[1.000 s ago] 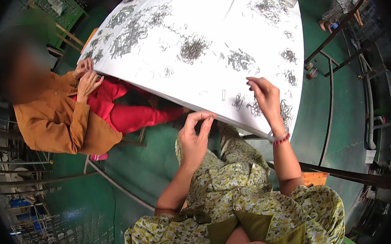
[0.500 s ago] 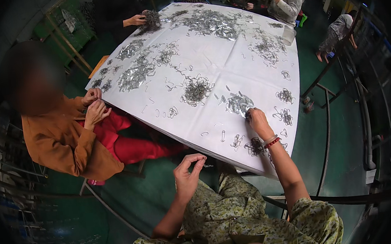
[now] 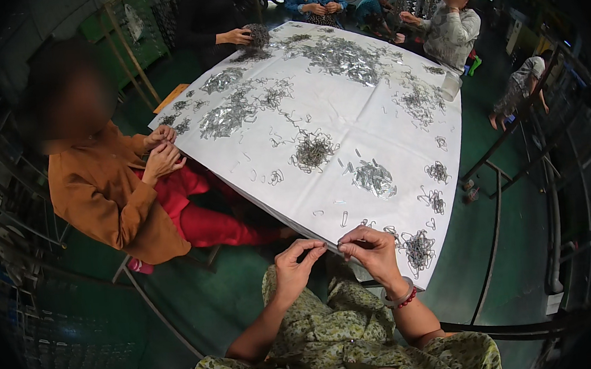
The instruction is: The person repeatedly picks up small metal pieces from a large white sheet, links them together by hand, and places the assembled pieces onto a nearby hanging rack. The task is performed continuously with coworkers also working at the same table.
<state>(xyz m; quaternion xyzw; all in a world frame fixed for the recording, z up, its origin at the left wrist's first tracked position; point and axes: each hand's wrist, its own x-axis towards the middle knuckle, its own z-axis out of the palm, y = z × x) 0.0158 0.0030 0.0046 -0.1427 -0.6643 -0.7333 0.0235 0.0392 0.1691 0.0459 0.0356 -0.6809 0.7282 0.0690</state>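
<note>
My left hand [image 3: 294, 271] is closed in a pinch just off the near edge of the white-covered table [image 3: 288, 185]. Close beside it, my right hand [image 3: 374, 253], with bracelets at the wrist, pinches too, its fingertips almost meeting the left ones. Whatever sits between the fingers is too small to make out. Beyond my hands lies a small heap of flat shiny metal strips [image 3: 373, 180]. To its left is a tangle of bent wire hooks [image 3: 314, 150]; another wire heap [image 3: 419, 251] lies right of my right hand. A lone wire piece [image 3: 345, 218] rests near the edge.
At the left, a person in a brown top [image 3: 106, 199] works with both hands at the table edge. Several people stand or sit along the far side. Larger heaps of metal strips [image 3: 341, 61] and a clear plastic cup [image 3: 451, 85] are farther back.
My right hand has come back from the heap of metal strips to my left hand at the near edge. My left hand keeps its pinch. The view has shifted slightly.
</note>
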